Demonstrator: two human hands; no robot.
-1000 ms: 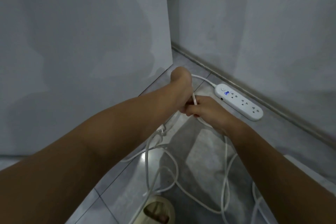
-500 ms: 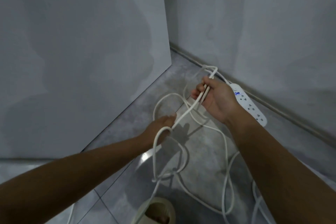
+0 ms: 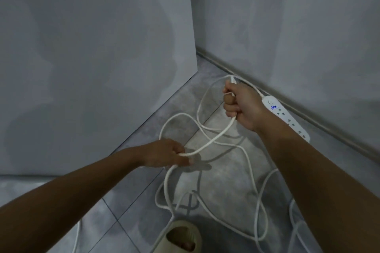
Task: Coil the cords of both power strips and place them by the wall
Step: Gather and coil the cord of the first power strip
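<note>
Ok, my R hand [image 3: 240,107] is a closed fist round the white cord [image 3: 216,139], up near the corner, w/ a short bend of cord poking out the top of the fist. From the fist's bottom a span of cord sags down-left to my L hand [image 3: 166,153], which is lower and nearer me; its fingers are curled and pinch the cord at the tips. Below the L hand the cord drops to the grey tiled floor [image 3: 226,181] and sprawls in loose, crossing loops btw my arms, not coiled. The power strip [image 3: 285,117] lies flat on the floor just beside the baseboard [image 3: 339,137] of the R-side wall [image 3: 308,26], parallel to it, switch end twd the corner, small blue display lit; my R forearm hides its near edge. Its cord leaves the switch end and arcs over to my R fist. More white cord lies at the bottom R, can't tell whose it is. A flat grey panel [image 3: 102,68] stands on my L. My pale slipper [image 3: 183,236] shows at the bottom, a cord running just beside it.
</note>
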